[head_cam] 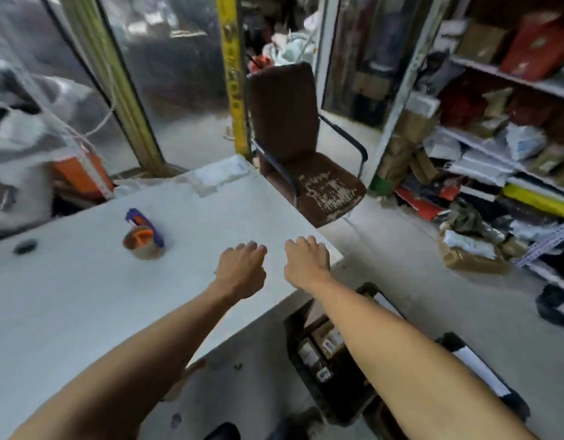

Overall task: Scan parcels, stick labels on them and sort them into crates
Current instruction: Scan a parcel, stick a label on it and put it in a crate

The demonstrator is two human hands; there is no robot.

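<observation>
Parcels: small boxes with white labels lie in a black crate (pixel 309 360) on the floor, below the tabletop's right edge and under the right forearm; more parcels (pixel 474 249) are heaped on the floor by the shelves.
Crates: a second black crate (pixel 484 373) stands just right of the first, with a white sheet on its rim.
Left hand (pixel 242 269): held over the tabletop near its right corner, back up, fingers (pixel 252 247) curled under and holding nothing.
Right hand (pixel 307 260): just beside the left, over the tabletop's corner, fingers curled down loosely, nothing in them; whether they touch the surface I cannot tell.
Tabletop (pixel 83 296): pale grey, running from lower left to the corner at the hands.
Tape (pixel 144 238): a brown roll in a blue and orange dispenser, on the tabletop left of the hands, well apart from them.
Dark disc (pixel 25 247): small, flat, near the left edge.
Clear packet (pixel 220 173): at the far end of the tabletop.
Chair (pixel 302 147): brown, seat worn and peeling, beyond the tabletop.
Shelves (pixel 496 138): at the right, packed with bags and boxes.
</observation>
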